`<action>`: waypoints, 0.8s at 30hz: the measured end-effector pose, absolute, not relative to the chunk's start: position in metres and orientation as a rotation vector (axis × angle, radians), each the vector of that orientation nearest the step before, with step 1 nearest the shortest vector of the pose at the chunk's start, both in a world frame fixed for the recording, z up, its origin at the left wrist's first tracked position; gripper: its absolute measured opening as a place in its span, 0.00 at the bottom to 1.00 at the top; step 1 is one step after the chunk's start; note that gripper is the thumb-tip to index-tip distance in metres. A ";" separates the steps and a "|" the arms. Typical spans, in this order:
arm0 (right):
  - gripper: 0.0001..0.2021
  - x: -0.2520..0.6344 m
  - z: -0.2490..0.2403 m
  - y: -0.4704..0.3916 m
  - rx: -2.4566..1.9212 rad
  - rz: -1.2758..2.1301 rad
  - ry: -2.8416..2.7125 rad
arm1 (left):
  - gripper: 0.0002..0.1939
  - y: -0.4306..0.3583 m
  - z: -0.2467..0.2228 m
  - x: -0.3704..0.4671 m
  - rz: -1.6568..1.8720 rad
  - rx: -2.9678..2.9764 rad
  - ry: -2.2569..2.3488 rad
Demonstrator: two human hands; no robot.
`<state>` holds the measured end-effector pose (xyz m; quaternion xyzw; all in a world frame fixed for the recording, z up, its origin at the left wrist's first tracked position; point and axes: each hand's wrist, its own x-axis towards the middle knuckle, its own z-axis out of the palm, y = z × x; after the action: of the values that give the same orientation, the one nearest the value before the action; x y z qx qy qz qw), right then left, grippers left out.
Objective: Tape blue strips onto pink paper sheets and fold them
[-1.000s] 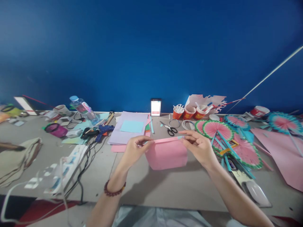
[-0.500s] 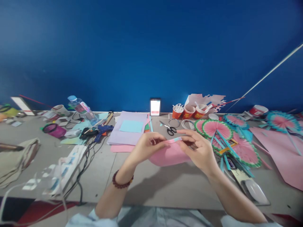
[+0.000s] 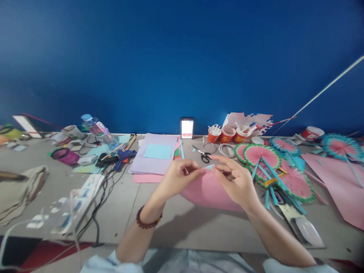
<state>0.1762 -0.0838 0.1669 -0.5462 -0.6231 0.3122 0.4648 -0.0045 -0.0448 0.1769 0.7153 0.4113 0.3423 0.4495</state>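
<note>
A pink sheet of paper (image 3: 212, 191) is held up over the table between my two hands, its lower part curving down toward me. My left hand (image 3: 182, 176) pinches its upper edge from the left, with a dark red bead bracelet on the wrist. On the other side my right hand (image 3: 233, 178) pinches the same edge close to the left fingertips, its index finger stretched out. A small light-blue patch (image 3: 210, 167) shows at the edge between the fingertips. Just beyond the right hand lie black-handled scissors (image 3: 205, 156).
Lilac paper (image 3: 139, 161) with a light-blue sheet (image 3: 157, 151) lies at the back. Left are a blue glue gun (image 3: 123, 157), a bottle (image 3: 102, 131) and a power strip (image 3: 81, 201). Right are red paper cups (image 3: 227, 134), pleated paper fans (image 3: 261, 155) and a mouse (image 3: 308, 230).
More of the pink paper shows now, its lower edge reaching further right and nearer to me. Both hands keep their pinch, with the fingertips slightly closer together.
</note>
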 end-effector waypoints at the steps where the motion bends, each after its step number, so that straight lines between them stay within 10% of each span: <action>1: 0.16 0.176 0.166 -0.084 -1.349 0.772 -1.528 | 0.15 -0.045 0.177 -0.005 0.847 1.773 1.021; 24: 0.14 0.192 0.160 -0.054 -1.267 1.162 -1.443 | 0.15 -0.042 0.179 -0.008 0.765 1.942 1.011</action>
<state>0.1920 -0.0541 0.1602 -0.5085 -0.5794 0.4665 0.4338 -0.0077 -0.0420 0.1789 0.7675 0.3996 0.3022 0.3999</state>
